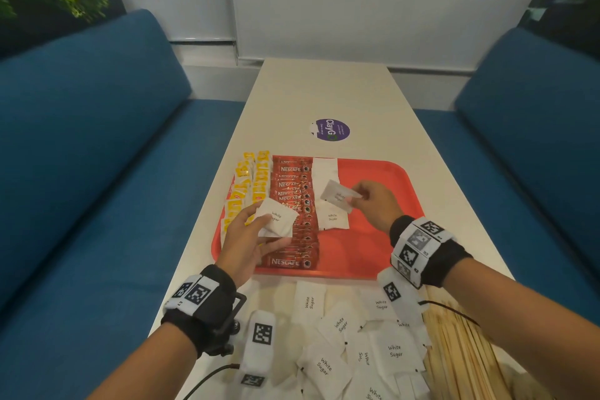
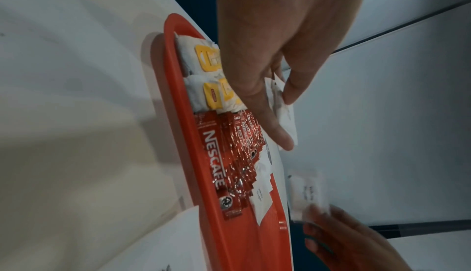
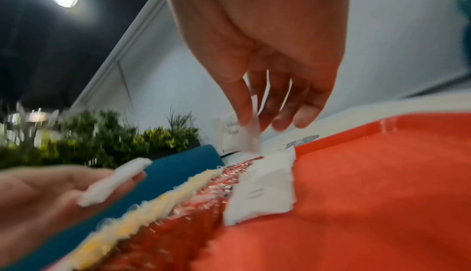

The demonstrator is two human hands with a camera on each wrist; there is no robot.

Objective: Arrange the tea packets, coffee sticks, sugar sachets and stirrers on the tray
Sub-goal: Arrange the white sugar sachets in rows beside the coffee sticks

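Observation:
A red tray (image 1: 383,178) lies on the white table. On it, from the left, run yellow tea packets (image 1: 256,182), red Nescafe coffee sticks (image 1: 293,204) and a column of white sugar sachets (image 1: 324,169). My left hand (image 1: 250,234) holds a small stack of sugar sachets (image 1: 277,219) above the coffee sticks. My right hand (image 1: 367,201) pinches one sugar sachet (image 1: 339,195) by its edge, above the sachet column; the same sachet (image 3: 239,134) hangs from my fingertips in the right wrist view. Loose sugar sachets (image 1: 354,338) and wooden stirrers (image 1: 461,354) lie near me.
The tray's right half (image 1: 373,237) is bare red plastic. A purple round sticker (image 1: 331,130) sits on the table beyond the tray. Blue benches (image 1: 81,140) flank the narrow table on both sides. A white tagged device (image 1: 259,344) lies by the loose sachets.

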